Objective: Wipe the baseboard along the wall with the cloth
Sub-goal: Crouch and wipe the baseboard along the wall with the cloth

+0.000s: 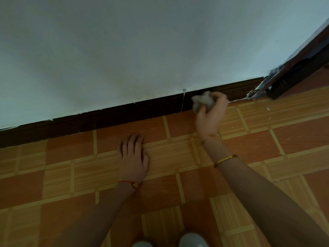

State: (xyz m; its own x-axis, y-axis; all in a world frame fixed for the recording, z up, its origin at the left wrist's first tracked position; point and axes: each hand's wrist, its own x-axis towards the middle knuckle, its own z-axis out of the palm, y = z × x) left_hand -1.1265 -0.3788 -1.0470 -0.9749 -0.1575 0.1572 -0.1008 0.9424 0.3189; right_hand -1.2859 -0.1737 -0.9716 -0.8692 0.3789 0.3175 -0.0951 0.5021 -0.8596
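- Right hand (210,114), at 1 o'clock from frame centre: fingers curled round a crumpled grey cloth (202,102), gripping it; palm side faces the camera
- Cloth: bunched into a wad, held against the face of the baseboard (110,118), just right of a vertical seam (183,102) in that board
- Right wrist: thin gold-coloured bracelet (225,160) on the forearm; a second, finer band (209,138) sits nearer the hand
- Left hand (133,157), at 6 o'clock from frame centre: fingers straight and together, palm flat on the floor (293,136), holding nothing; fingertips point toward 12 o'clock, well short of the baseboard
- Left wrist: red cord bracelet (127,183) with a small bead
- Baseboard: dark brown strip running diagonally from 9 o'clock up to 2 o'clock, between wall and floor; pale flecks show along its upper edge
- Wall (142,41): plain, pale, filling the upper half of the view; small grey mark directly above the seam
- Floor: orange-brown tiles with lighter striped bands forming a grid; white flecks lie at 3 o'clock
- Door frame (293,73): dark, at 2 o'clock, meeting the right end of the baseboard; chipped pale material at its foot
- Shoes (193,240): two light grey toes at 6 o'clock, on the lower frame edge
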